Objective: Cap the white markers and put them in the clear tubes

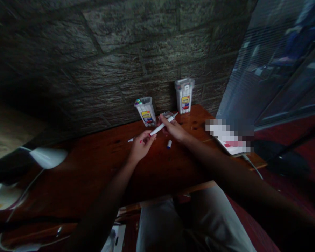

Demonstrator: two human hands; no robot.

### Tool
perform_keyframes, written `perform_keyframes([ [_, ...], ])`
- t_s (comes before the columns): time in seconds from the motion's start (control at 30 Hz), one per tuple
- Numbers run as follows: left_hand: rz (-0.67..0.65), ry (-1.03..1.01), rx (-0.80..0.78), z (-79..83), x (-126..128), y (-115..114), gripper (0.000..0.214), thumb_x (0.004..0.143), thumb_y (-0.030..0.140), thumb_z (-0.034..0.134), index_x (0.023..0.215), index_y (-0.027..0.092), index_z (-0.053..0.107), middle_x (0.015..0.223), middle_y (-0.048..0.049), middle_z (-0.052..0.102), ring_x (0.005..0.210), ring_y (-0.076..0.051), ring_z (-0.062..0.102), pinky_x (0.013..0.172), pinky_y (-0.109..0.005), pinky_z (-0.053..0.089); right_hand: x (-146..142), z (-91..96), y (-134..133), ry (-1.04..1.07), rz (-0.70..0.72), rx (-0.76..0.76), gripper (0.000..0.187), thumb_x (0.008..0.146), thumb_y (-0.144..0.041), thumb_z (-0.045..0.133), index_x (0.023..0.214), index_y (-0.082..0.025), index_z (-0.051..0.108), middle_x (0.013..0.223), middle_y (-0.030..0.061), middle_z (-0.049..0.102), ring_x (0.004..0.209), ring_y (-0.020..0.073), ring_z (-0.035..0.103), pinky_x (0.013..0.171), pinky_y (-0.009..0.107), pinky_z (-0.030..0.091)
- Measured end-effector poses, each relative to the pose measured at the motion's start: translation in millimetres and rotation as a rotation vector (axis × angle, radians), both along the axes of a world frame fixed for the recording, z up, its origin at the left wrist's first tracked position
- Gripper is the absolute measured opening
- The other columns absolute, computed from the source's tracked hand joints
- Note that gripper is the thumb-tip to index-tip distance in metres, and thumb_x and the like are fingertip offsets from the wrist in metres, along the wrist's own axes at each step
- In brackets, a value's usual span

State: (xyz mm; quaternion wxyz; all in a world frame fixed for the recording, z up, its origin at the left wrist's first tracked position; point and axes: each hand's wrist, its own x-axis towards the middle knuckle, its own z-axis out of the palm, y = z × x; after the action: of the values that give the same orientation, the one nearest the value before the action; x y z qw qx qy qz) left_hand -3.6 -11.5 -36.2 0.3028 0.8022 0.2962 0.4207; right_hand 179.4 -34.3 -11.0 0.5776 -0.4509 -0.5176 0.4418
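A white marker (161, 126) slants between my hands, its lower end showing red and its pale tip pointing up to the right. My right hand (175, 129) is closed around the marker's middle. At the lower end, my left hand (141, 147) pinches it between thumb and fingers; small red spots show on that hand. On the table just below my right hand lies a loose white cap (169, 144) with a blue end. Part of a white pen-like piece (130, 140) sticks out behind my left hand. A clear plastic lid or tray (166, 114) is partly hidden behind my right hand.
Two clear boxes of markers, a left one (146, 112) and a right one (184, 96), stand against the stone wall (115, 70). A blurred-out white device (233, 148) with a cable lies at the table's right end. A white lamp-like cone (48, 157) is at left.
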Motion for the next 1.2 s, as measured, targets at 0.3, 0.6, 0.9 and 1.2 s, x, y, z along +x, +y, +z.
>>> perform_keyframes([
  [0.3,-0.002,-0.031,0.039,-7.4,3.7,0.0,0.024,0.083,0.037,0.072,0.098,0.018,0.067,0.073,-0.0005,0.070,0.060,-0.012,0.063,0.057,-0.023,0.050,7.1,-3.4,-0.8,-0.318,-0.325,0.017,0.037,0.086,-0.048,0.054,0.062,-0.020,0.054,0.061,-0.0002,0.056,0.068,0.0172,0.056,0.064,0.028,0.041],
  [0.6,-0.075,0.124,0.012,9.5,0.7,-7.3,0.036,0.099,0.043,0.047,0.081,0.018,0.064,0.068,-0.0014,0.067,0.057,-0.011,0.058,0.055,-0.022,0.046,5.9,0.3,-3.3,-0.222,-0.262,0.127,0.039,0.085,-0.053,0.054,0.063,-0.021,0.049,0.064,-0.0011,0.053,0.068,0.0159,0.051,0.066,0.029,0.041],
  [0.9,-0.052,0.082,0.020,5.5,0.0,-5.4,0.028,0.095,0.043,0.056,0.091,0.017,0.067,0.073,-0.0022,0.072,0.060,-0.012,0.062,0.054,-0.021,0.047,10.3,-4.9,2.1,-0.233,-0.229,0.129,0.036,0.086,-0.052,0.056,0.066,-0.022,0.052,0.064,-0.0012,0.053,0.071,0.0173,0.054,0.067,0.029,0.042],
  [1.2,-0.001,0.015,0.023,2.7,-3.7,1.3,0.030,0.092,0.046,0.061,0.100,0.018,0.066,0.071,-0.0013,0.072,0.058,-0.011,0.062,0.052,-0.020,0.046,7.8,2.1,-3.8,-0.201,-0.197,0.109,0.044,0.085,-0.060,0.058,0.065,-0.020,0.058,0.063,-0.0014,0.051,0.071,0.0161,0.053,0.065,0.028,0.039],
])
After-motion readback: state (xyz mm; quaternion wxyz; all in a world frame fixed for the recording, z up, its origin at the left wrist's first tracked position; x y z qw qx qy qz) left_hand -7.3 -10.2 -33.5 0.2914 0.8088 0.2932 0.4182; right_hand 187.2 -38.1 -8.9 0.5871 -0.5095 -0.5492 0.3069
